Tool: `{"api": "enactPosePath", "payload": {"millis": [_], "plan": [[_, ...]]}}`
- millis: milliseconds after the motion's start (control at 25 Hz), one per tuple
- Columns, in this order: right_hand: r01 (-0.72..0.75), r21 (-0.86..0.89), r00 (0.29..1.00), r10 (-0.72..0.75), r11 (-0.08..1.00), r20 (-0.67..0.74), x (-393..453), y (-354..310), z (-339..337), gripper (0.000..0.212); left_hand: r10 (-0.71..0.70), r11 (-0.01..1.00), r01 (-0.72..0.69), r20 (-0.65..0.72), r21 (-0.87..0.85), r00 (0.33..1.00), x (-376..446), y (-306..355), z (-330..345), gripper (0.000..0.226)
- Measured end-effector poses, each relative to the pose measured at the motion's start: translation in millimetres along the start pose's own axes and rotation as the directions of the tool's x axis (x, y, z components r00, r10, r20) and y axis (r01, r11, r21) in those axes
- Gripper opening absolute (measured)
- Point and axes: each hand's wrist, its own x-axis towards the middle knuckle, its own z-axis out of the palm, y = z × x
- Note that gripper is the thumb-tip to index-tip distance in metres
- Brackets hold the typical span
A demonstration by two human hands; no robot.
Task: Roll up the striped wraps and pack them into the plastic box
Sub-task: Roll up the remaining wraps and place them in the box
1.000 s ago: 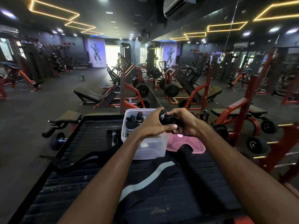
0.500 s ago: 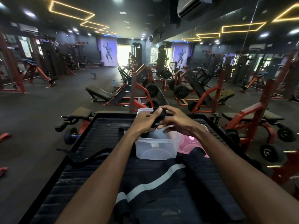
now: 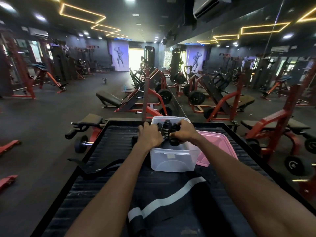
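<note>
**Figure: Seating a rolled wrap among those already packed in the box**

Centre of the frame, just above the midline: my right hand point(image 3: 185, 134) curls its fingers round a rolled wrap point(image 3: 174, 136), dark and tightly wound, held inside the mouth of the plastic box point(image 3: 172, 161). My left hand point(image 3: 150, 136) rests over the box's left rim; whether its fingers grip the rim, or one of the rolls behind them, I cannot tell, since the back of the hand hides them. Other rolls point(image 3: 165, 128) stand upright in the far half of the box, one showing pale stripes. The pink lid point(image 3: 217, 147) lies just beside the box, to its right, on the black ribbed platform point(image 3: 109, 147).

To do this step well, I judge that I should keep the roll pinched across its free end until it touches its neighbours, so that it cannot spring loose. I would set it upright, like the rest, and press it into the near gap rather than drop it. The left hand serves best steadying the light box against sliding.

Lower centre of the frame: an unrolled striped wrap point(image 3: 171, 195), black with a pale band, lies spread on the platform between my forearms. A black strap point(image 3: 95, 168) trails towards the left edge. Packing is therefore, by my estimate, not finished.
</note>
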Motion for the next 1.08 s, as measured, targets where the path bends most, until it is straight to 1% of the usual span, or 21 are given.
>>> {"api": "enactPosePath", "payload": {"millis": [40,120,200,360,440,600,800,880,960,1000,1040,1080], "plan": [[-0.014,-0.030,1.000,0.015,0.999,0.007,4.7,2.4,4.7,0.027,0.004,1.000,-0.003,0.031,-0.022,1.000,-2.2,-0.5,2.3,0.035],[-0.037,-0.077,0.999,0.040,0.996,0.035,13.7,5.2,12.3,0.049,0.020,0.995,-0.015,0.053,-0.098,0.998,-3.8,-1.6,5.8,0.032],[-0.040,-0.125,0.997,0.047,0.991,0.054,21.1,5.0,17.7,0.070,0.011,0.990,0.000,0.076,-0.138,0.997,-4.2,-1.0,6.2,0.027],[-0.050,-0.170,0.997,0.058,0.984,0.044,37.6,4.9,30.6,0.097,-0.012,0.987,0.023,0.076,-0.156,0.997,-2.0,-2.8,8.2,0.031],[-0.049,-0.176,0.998,0.054,0.983,0.028,42.6,5.2,36.3,0.104,-0.018,0.989,0.027,0.066,-0.147,0.998,-1.9,-3.0,8.7,0.031],[-0.079,-0.111,0.996,0.082,0.991,0.024,46.3,6.1,37.3,0.102,-0.022,0.989,0.031,0.065,-0.143,0.998,-2.3,-2.8,9.5,0.030],[-0.106,-0.080,0.991,0.112,0.991,0.076,39.6,3.3,32.4,0.093,-0.013,0.989,0.023,0.064,-0.144,0.998,-5.8,-2.8,9.3,0.023],[-0.099,-0.084,0.988,0.108,0.992,0.111,35.0,0.1,28.8,0.094,-0.007,0.990,0.017,0.073,-0.142,0.997,-9.2,-2.2,6.4,0.016],[-0.072,-0.085,0.989,0.083,0.994,0.125,29.5,0.0,23.1,0.095,-0.014,0.990,0.024,0.065,-0.143,0.998,-13.4,-0.9,2.9,0.016],[-0.052,-0.097,0.994,0.061,0.994,0.094,25.9,0.1,18.1,0.088,-0.016,0.989,0.022,0.039,-0.145,0.999,-16.4,0.6,1.0,0.016],[-0.025,-0.109,0.999,0.028,0.994,0.027,23.0,1.0,11.3,0.072,-0.016,0.988,0.016,-0.003,-0.157,1.000,-19.5,2.7,-0.5,0.020],[0.002,-0.113,0.998,-0.010,0.994,-0.068,20.1,3.1,4.1,0.051,-0.019,0.985,0.009,-0.055,-0.171,0.998,-22.8,5.7,-2.1,0.028]]}}
